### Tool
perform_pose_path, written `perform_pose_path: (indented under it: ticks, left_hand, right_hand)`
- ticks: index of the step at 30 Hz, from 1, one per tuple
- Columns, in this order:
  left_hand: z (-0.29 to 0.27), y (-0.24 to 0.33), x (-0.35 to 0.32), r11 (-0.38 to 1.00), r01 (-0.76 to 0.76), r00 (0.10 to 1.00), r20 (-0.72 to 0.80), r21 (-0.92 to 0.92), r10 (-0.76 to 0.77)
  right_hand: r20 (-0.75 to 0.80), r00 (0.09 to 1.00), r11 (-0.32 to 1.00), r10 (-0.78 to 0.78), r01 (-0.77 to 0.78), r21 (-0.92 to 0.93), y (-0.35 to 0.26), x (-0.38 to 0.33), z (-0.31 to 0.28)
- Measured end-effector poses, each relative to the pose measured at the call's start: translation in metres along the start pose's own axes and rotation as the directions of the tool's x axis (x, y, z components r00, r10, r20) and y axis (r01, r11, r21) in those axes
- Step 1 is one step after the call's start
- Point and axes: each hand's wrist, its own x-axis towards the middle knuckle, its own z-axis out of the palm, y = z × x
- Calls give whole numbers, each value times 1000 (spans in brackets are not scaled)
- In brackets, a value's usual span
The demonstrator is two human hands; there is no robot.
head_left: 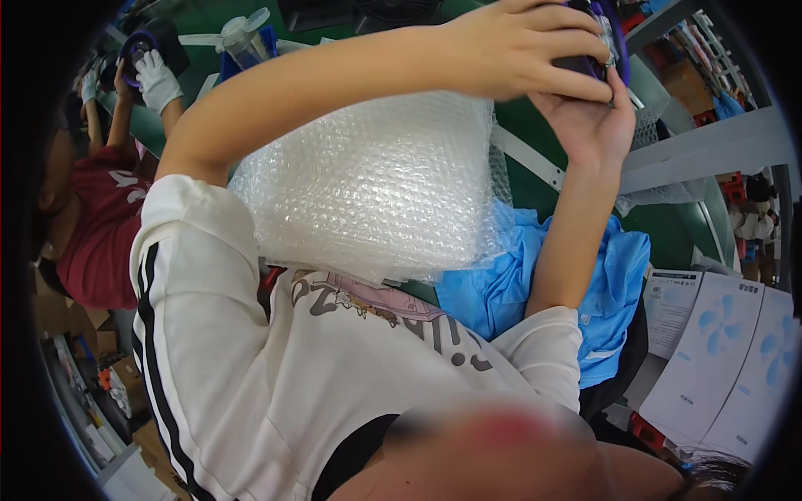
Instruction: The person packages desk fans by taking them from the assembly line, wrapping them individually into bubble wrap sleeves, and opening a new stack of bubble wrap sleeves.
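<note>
Gripping a dark, purple-rimmed part (595, 42) at the frame's top, the left hand (510, 50) curled over it while the right hand (585, 117) cupped beneath — a slip could drop it onto the bubble wrap (376, 184).

Light: bright, even, overhead; shadows soft and faint.
Glare: white sheen on the bubble wrap (376, 184) at centre.
Blur: smeared patch at 6 o'clock; elsewhere fairly sharp.
Edges: heavy fisheye bending; black vignette from 7 to 11 o'clock and at 3.
</note>
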Motion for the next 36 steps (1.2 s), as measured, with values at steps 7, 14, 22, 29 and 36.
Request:
perform_pose_path:
  ticks: [7, 14, 22, 29, 36]
  left_hand:
    - [-69, 83, -51, 589, 733, 535, 823, -340, -191]
    - [-71, 81, -52, 559, 827, 193, 964, -58, -185]
    - [-65, 81, -63, 675, 702, 87, 913, 227, -398]
    - [-72, 17, -82, -135, 966, 104, 808, -221, -581]
    - [-81, -38, -4, 294, 881, 437, 396, -372, -808]
  right_hand:
    - [28, 810, 698, -585, 521, -492, -30, -7, -4]
    - [202, 669, 498, -715, 690, -525, -34, -18, -2]
    - [272, 592, 439, -759, 773, -458, -35, -26, 3]
    - [406, 506, 316, -761, 836, -449, -21, -23, 4]
    - [449, 586, 247, -675, 753, -611, -4, -24, 14]
